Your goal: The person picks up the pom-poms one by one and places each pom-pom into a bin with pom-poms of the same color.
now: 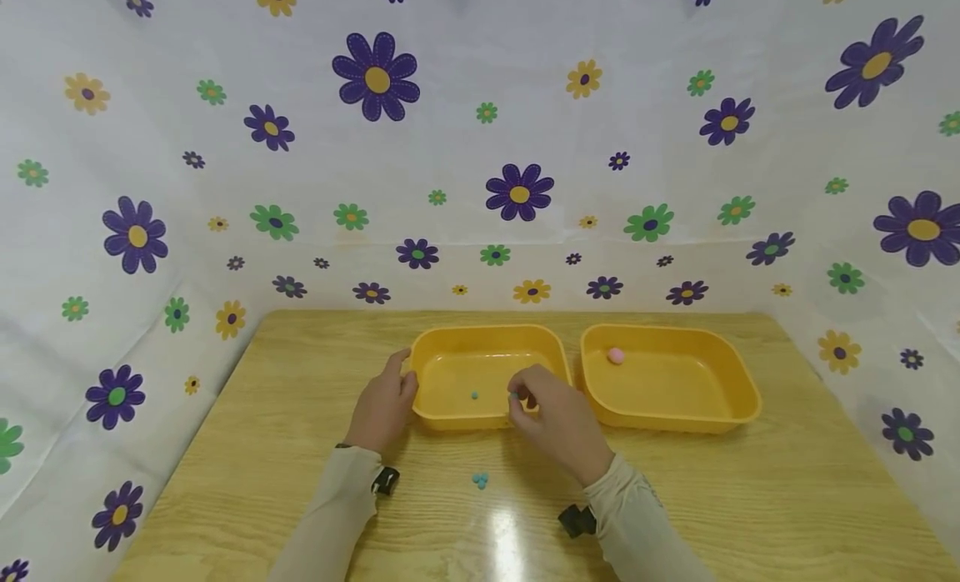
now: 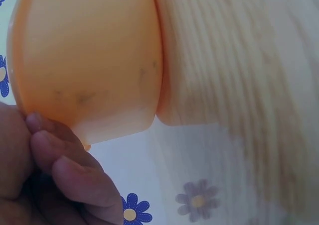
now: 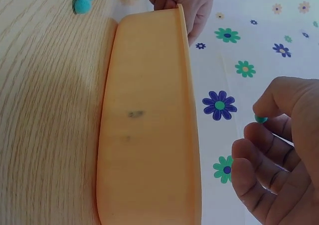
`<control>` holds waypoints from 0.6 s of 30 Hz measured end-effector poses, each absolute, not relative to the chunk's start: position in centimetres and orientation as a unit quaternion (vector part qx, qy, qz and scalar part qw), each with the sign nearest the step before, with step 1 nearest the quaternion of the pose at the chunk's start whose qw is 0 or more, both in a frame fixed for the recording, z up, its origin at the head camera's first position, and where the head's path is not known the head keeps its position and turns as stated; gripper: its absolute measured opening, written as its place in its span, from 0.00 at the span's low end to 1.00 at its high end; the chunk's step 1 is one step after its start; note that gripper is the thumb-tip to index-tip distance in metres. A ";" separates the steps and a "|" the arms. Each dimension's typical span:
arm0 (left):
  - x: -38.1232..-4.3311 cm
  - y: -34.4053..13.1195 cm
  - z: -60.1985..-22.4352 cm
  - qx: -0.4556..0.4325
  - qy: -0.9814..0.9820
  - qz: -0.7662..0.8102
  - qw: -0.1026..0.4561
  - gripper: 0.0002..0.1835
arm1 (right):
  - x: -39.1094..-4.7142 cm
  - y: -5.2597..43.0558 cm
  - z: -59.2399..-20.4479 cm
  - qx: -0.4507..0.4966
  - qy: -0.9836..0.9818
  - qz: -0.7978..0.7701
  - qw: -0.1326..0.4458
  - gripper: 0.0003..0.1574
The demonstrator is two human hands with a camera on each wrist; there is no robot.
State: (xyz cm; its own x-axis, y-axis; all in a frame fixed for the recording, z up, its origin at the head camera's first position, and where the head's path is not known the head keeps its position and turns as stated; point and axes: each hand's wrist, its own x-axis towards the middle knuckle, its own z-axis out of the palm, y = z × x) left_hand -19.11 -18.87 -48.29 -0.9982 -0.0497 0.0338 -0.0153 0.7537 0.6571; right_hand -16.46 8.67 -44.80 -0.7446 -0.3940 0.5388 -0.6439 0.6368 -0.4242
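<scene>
In the head view my left hand (image 1: 378, 405) grips the left end of a yellow plastic tray (image 1: 450, 375), its fingertips at the rim. Over the tray's near right part, my right hand (image 1: 558, 417) pinches a small blue-green ball (image 3: 260, 119) between thumb and index finger, above the rim. Another blue-green ball (image 1: 475, 395) lies on the tray floor. On the wood in front of the tray sits a little cluster of blue-green balls (image 1: 481, 480). The left wrist view has the left hand's curled fingers (image 2: 82, 180) against the tray end; the tray's inside is hidden there.
A second yellow tray (image 1: 678, 382) stands close to the right of the first, with a pink ball (image 1: 616, 356) near its back left corner. Both rest on a wooden table (image 1: 315, 382). Flower-printed white cloth (image 1: 450, 148) hangs behind and at both sides.
</scene>
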 end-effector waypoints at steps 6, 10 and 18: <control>-19.1 -18.9 -48.4 0.018 -0.936 -0.351 0.025 0.27 | -16.6 8.5 -44.9 0.301 -0.872 0.318 0.222 0.04; -19.0 -18.8 -48.5 0.015 -0.937 -0.349 0.024 0.27 | -16.7 8.5 -44.8 0.302 -0.865 0.322 0.239 0.06; -18.7 -18.8 -47.6 0.010 -0.933 -0.359 0.024 0.27 | -18.2 8.0 -42.7 0.294 -0.865 0.333 0.232 0.06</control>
